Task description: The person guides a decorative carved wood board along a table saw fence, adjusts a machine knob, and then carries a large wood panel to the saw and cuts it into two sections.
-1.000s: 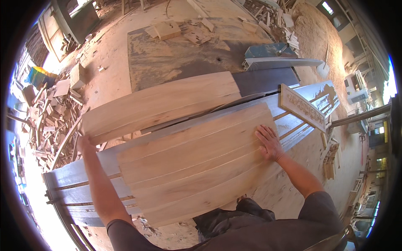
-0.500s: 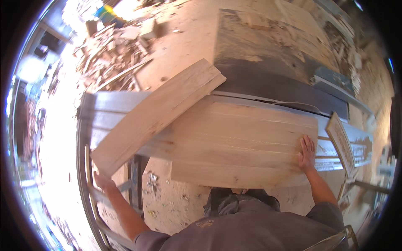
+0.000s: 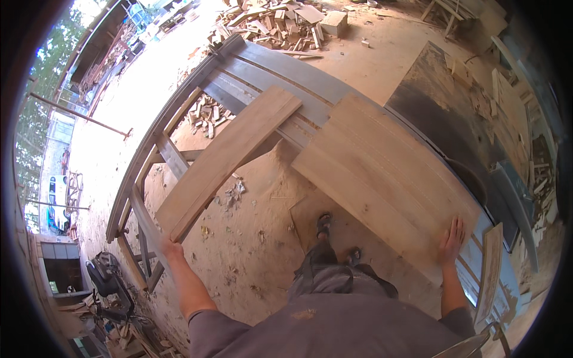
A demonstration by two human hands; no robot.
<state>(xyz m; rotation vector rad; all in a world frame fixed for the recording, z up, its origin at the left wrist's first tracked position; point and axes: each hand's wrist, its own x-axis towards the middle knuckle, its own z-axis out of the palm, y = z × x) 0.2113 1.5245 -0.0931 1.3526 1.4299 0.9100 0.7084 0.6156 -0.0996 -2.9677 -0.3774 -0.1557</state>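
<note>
My left hand [image 3: 172, 249] is closed on the near end of a long wooden plank [image 3: 230, 158]. The plank slants away from me, and its far end lies over the slotted metal table [image 3: 283, 71] of what looks like a table saw. To its right, a wide wooden board [image 3: 388, 179] lies across the same table, its near edge overhanging the floor. My right hand [image 3: 452, 241] rests flat on the board's right end, fingers stretched out. A gap separates the plank from the board.
Wood offcuts [image 3: 286, 27] are heaped beyond the table. A dark panel [image 3: 439, 98] adjoins its far side, and a narrow wood strip [image 3: 490, 271] leans at the right. The table's frame [image 3: 140, 173] stands left. A dark scooter-like machine [image 3: 112, 286] is at lower left.
My view has turned left. The plank, which overlapped the wide board's left end, now lies apart from it, still in my left hand. My right hand stays on the board.
</note>
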